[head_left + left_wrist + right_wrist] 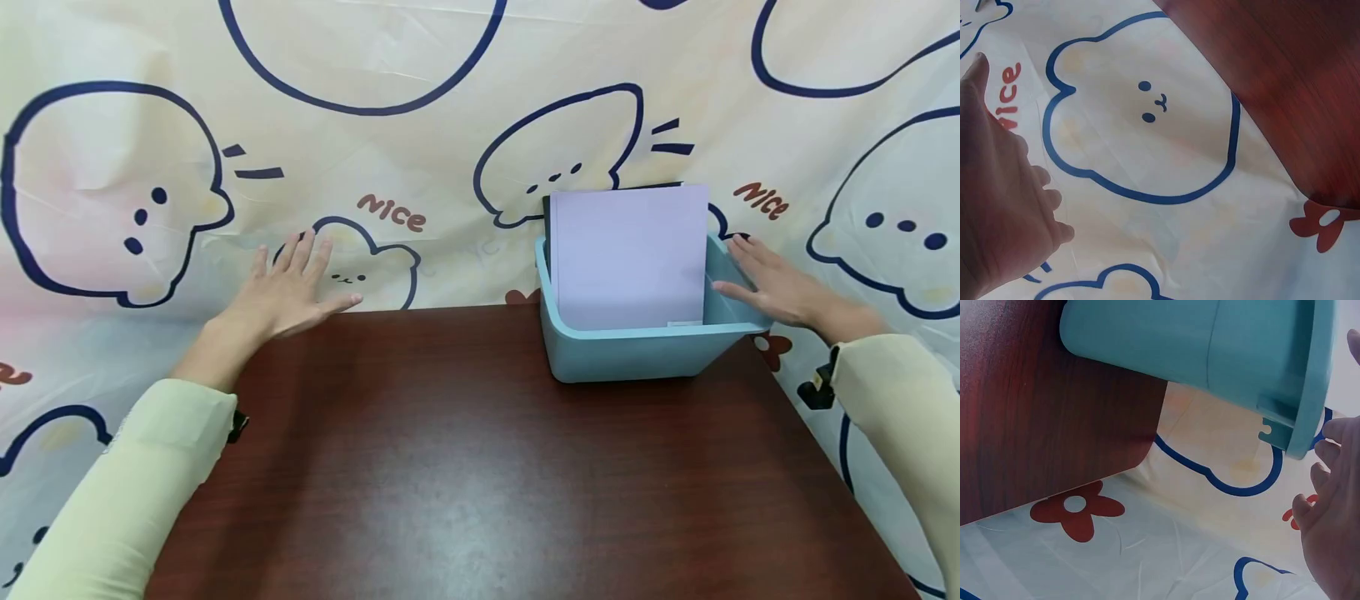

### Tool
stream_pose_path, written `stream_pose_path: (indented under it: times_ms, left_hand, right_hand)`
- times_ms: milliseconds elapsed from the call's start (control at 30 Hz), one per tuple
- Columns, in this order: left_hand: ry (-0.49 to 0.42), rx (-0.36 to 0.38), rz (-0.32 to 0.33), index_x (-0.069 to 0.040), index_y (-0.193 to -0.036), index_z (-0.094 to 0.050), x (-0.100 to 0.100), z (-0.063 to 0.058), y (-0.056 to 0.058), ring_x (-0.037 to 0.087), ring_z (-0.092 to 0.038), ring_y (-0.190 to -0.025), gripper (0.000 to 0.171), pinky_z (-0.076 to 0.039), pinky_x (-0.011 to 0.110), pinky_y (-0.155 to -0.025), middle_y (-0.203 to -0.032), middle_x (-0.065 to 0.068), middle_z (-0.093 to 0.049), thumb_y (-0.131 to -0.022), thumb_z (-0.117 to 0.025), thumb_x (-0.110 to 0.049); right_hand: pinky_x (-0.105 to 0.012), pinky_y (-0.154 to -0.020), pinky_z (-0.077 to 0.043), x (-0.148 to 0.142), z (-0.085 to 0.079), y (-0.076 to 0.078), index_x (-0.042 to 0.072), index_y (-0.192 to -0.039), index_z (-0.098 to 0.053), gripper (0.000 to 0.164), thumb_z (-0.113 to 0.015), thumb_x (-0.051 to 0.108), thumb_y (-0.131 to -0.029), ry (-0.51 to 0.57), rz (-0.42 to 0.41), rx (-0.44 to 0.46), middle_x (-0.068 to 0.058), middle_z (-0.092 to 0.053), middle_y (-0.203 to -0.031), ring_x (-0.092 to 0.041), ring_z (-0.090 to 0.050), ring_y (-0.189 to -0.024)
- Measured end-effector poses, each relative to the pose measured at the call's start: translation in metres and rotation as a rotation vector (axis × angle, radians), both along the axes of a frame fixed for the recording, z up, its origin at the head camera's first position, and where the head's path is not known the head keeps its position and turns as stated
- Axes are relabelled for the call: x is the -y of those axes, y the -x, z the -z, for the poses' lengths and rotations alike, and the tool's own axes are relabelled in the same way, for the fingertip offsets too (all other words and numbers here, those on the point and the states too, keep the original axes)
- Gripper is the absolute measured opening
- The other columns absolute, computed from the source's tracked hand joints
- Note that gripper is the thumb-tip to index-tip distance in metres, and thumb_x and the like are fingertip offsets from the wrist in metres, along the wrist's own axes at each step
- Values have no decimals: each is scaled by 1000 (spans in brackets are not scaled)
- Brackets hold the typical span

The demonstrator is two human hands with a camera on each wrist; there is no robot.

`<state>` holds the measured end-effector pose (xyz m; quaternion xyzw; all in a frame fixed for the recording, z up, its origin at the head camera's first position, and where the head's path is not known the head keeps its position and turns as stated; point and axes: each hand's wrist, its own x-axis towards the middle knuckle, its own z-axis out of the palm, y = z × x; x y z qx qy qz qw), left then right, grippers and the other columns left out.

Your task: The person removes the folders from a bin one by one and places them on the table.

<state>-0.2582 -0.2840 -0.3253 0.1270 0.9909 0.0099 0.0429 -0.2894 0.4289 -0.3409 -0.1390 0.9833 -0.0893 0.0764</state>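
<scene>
Blue bin (622, 357): better keep level, lilac sheet (630, 258) upright; right hand (776, 283) just beside bin, left hand (288, 287) well apart; fingers straight, released

The left arm (142, 479) and right arm (900, 408) are extended forward, the left hand (288, 289) splayed, the right hand (776, 285) outstretched.

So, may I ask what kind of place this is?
Probably an indoor table workspace; whether home or office, I cannot tell. Signs: a dark wood-grain table, a cartoon-printed backdrop behind and beside it, and a light-blue bin holding a lavender folder or sheet.
</scene>
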Motion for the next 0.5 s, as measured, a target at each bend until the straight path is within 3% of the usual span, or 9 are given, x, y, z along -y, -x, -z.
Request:
stream_pose_path:
  times_ms: [367, 500]
  left_hand:
    - [-18, -9, 63, -11, -170, 8, -23, 0, -1, 42, 9, -163, 111, 15, 67, -124, -176, 20, 11, -97, -34, -83]
    - [-19, -32, 86, -10, -170, 7, -31, -2, 0, 42, 8, -163, 111, 10, 67, -126, -177, 19, 10, -97, -36, -81]
  right_hand:
    - [-77, -122, -5, 4, 8, 4, 0, -168, 2, 99, -46, 60, -106, -2, 7, 10, -29, 8, -174, -48, 7, -161]
    - [-77, -122, -6, 7, 8, 3, 0, -168, 2, 100, -46, 62, -105, -18, 8, 20, -27, 10, -174, -47, 8, -161]
